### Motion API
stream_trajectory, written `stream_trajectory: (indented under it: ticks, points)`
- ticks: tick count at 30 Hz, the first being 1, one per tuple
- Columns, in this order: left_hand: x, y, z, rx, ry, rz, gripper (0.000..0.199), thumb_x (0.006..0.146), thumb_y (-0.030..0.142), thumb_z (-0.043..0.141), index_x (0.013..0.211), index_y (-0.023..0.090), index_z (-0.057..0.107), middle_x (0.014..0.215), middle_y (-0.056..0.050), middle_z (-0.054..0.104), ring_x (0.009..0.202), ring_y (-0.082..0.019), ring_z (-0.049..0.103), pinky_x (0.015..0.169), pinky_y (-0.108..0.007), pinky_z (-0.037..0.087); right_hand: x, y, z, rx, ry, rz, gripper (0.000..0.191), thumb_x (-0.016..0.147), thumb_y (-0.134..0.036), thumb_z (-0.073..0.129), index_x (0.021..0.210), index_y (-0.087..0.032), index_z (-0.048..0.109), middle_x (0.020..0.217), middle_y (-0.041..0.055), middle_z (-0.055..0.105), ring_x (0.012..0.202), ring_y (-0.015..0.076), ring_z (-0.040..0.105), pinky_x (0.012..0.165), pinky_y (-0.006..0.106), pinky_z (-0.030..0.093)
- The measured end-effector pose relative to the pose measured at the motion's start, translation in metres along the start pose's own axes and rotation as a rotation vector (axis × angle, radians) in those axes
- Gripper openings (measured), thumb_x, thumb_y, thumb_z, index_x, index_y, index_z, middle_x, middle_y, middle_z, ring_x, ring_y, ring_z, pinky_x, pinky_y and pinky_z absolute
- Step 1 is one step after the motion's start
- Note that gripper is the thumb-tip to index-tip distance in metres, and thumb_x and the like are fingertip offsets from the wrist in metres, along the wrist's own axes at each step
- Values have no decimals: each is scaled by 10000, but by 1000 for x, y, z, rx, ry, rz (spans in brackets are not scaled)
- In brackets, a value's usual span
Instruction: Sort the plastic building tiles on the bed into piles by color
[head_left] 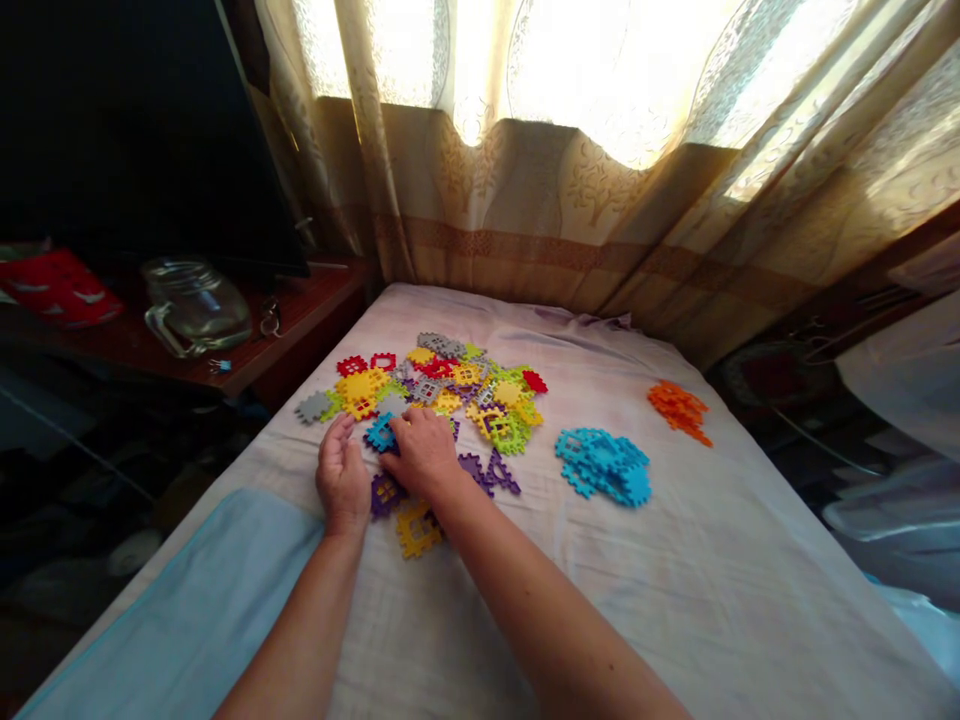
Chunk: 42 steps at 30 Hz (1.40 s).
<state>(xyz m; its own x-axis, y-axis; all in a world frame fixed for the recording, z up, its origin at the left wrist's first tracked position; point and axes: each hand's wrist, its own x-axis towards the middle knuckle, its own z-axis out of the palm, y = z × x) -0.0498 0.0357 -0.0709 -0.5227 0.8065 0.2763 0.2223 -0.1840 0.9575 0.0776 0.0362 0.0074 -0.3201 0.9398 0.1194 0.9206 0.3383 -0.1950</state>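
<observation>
A mixed pile of notched plastic building tiles (466, 374) in yellow, red, grey, green and purple lies on the bed. My right hand (421, 450) reaches over the pile's near side, its thumb and forefinger on a blue tile (380, 432). Left of that tile, my left hand (343, 475) rests on its edge with fingers loosely curved and nothing visible in them. Close below my hands are a purple window tile (385, 494) and a yellow frame tile (417, 531). To the right are a heap of blue tiles (604, 467) and a smaller heap of orange tiles (678, 409).
A pale sheet (720, 600) covers the bed, with a light-blue cloth (202, 610) at the left. Beside the bed, a wooden desk (300, 318) bears a glass jug (201, 305), a red item (60, 287) and a dark screen (142, 140). Curtains (600, 200) hang behind.
</observation>
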Motion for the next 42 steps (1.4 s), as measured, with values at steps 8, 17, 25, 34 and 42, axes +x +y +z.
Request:
stream_trajectory:
  ticks: [8,17,25,34,42]
  points:
    - [0,-2,1,21,8,20,346,893,274,484,1204,208,620,1258,-92,662,1174,-198,618,1073,-363,449,8,-6,8,-12,-3,21,305,899,-408,567,1080,-185,669,1088,117,657,1064,259,548,878,389,411]
    - [2,-4,1,-1,-14,16,342,878,264,508,1198,199,609,1265,-102,654,1173,-196,616,1074,-364,450,3,-9,8,-14,58,14,273,927,-396,537,1026,-190,686,1072,111,666,1051,257,561,865,377,411]
    - [2,-5,2,15,-10,13,339,888,303,508,1197,206,606,1249,-96,656,1149,-194,622,1047,-369,472,-2,26,-8,6,129,215,411,1037,-413,325,977,-214,680,912,94,730,849,197,653,735,280,397]
    - [3,-9,3,-30,-23,35,357,863,323,547,1195,201,597,1238,-92,653,1155,-197,618,1061,-383,458,-110,163,-27,220,561,698,415,928,-451,421,1009,-199,740,779,52,738,696,185,640,632,257,411]
    - [7,-12,5,-41,-21,23,415,818,351,571,1196,182,600,1242,-112,653,1174,-232,615,1066,-425,451,-169,205,-17,-50,653,829,476,922,-459,390,1065,-165,735,1091,161,676,998,267,605,861,377,447]
